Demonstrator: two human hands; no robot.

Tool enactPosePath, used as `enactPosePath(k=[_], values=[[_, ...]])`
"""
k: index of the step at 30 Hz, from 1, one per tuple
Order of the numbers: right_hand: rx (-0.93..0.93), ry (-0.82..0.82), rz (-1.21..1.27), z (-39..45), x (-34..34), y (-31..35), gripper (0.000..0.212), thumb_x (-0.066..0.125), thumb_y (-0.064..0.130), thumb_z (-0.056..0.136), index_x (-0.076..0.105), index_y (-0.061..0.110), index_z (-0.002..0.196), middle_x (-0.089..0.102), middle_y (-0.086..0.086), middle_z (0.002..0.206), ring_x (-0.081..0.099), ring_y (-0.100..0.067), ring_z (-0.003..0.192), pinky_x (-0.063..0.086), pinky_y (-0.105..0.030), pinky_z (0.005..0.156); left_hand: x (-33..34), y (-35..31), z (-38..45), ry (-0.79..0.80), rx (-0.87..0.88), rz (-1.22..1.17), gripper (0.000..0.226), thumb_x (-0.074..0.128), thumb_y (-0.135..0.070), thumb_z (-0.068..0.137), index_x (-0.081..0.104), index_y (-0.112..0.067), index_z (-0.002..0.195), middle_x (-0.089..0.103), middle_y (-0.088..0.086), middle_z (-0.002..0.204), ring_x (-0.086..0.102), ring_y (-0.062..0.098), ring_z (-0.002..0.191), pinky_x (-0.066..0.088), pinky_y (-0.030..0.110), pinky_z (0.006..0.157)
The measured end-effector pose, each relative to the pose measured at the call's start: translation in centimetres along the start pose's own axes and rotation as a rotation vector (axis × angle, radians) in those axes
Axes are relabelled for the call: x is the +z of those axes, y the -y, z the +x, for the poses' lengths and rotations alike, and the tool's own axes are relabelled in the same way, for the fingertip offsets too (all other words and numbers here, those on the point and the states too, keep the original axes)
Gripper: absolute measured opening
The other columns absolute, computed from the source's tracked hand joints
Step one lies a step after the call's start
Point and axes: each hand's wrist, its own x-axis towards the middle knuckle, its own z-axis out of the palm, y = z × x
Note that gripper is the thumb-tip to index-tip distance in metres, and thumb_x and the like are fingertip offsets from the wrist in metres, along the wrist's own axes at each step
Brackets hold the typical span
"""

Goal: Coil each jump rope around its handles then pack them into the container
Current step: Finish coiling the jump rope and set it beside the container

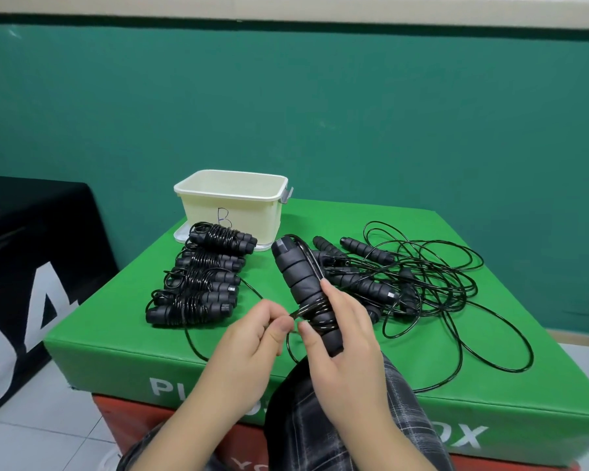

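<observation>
Black foam handles (295, 277), held together as a pair, sit upright-tilted in the right hand (347, 338), whose fingers and thumb curl round their lower end. A few turns of cord (315, 309) already wrap the handles just above that grip. Left hand (257, 329), just left of it, pinches the cord betw. thumb and forefinger; the slack drops below both hands and loops off over the green worktop (320, 348). Beyond-left of the grip: four coiled ropes (198, 277) in a row, touching one another. Behind those, a cream container (232, 207) marked "B", open-topped; inside not visible. Right of the grip and beyond: a tangle of uncoiled ropes (419, 280), handles near the middle, loops spreading twd. the worktop's right edge. Plaid cloth (323, 419) lies below the wrists.
</observation>
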Motion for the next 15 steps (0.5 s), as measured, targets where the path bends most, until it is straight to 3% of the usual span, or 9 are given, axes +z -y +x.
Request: enactPosePath(k=[3,6,9,11,13,15], values=[[-0.003,0.054,-0.003,-0.1,0.1,0.2,0.058,0.045,0.060,0.082,0.029,0.052,0.137,0.047,0.013,0.133,0.042,0.008,0.119,0.026,0.002,0.092,0.0,1.4,0.3,-0.055,0.018,0.164,0.024,0.030,-0.061,0.084,0.043,-0.041,0.085,0.056,-0.011,0.076,0.051,0.010,0.063,0.044,0.036,0.063],[0.004,0.051,0.085,0.0,0.0,0.5,0.054,0.047,0.058,0.081,0.028,0.065,0.131,0.049,0.015,0.131,0.043,0.008,0.120,0.030,-0.001,0.093,0.9,1.9,0.3,-0.071,0.048,0.173,0.030,0.020,-0.070,0.085,0.039,-0.048,0.079,0.052,-0.010,0.068,0.044,0.011,0.055,0.036,0.036,0.054],[-0.009,0.052,0.174,-0.1,-0.2,0.7,0.055,0.050,0.055,0.081,0.029,0.066,0.131,0.052,0.016,0.128,0.048,-0.001,0.121,0.038,-0.014,0.097,1.9,2.2,0.6,-0.096,0.051,0.092,0.053,0.016,-0.081,0.082,0.039,-0.034,0.073,0.049,0.005,0.066,0.043,0.019,0.055,0.037,0.043,0.054],[0.004,0.050,0.231,-0.1,-0.3,0.7,0.055,0.053,0.054,0.079,0.035,0.064,0.130,0.055,0.019,0.125,0.052,-0.002,0.118,0.042,-0.022,0.099,2.1,2.4,0.8,-0.088,0.016,0.022,0.061,0.021,-0.082,0.080,0.045,-0.026,0.080,0.055,0.006,0.067,0.051,0.021,0.060,0.042,0.046,0.061],[0.069,0.042,0.332,-0.1,-0.3,0.8,0.053,0.057,0.055,0.075,0.042,0.063,0.125,0.063,0.020,0.116,0.061,-0.006,0.106,0.049,-0.036,0.095,2.3,2.1,1.1,-0.067,-0.035,-0.095,0.064,0.031,-0.085,0.075,0.051,-0.025,0.088,0.058,0.002,0.069,0.051,0.021,0.063,0.043,0.047,0.063],[0.135,0.016,0.411,-0.2,-0.5,0.9,0.048,0.059,0.056,0.071,0.049,0.064,0.117,0.068,0.019,0.099,0.065,-0.009,0.080,0.056,-0.041,0.077,2.6,1.5,1.3,-0.049,-0.102,-0.258,0.068,0.042,-0.086,0.069,0.054,-0.024,0.094,0.054,-0.008,0.065,0.045,0.011,0.058,0.039,0.036,0.058]])
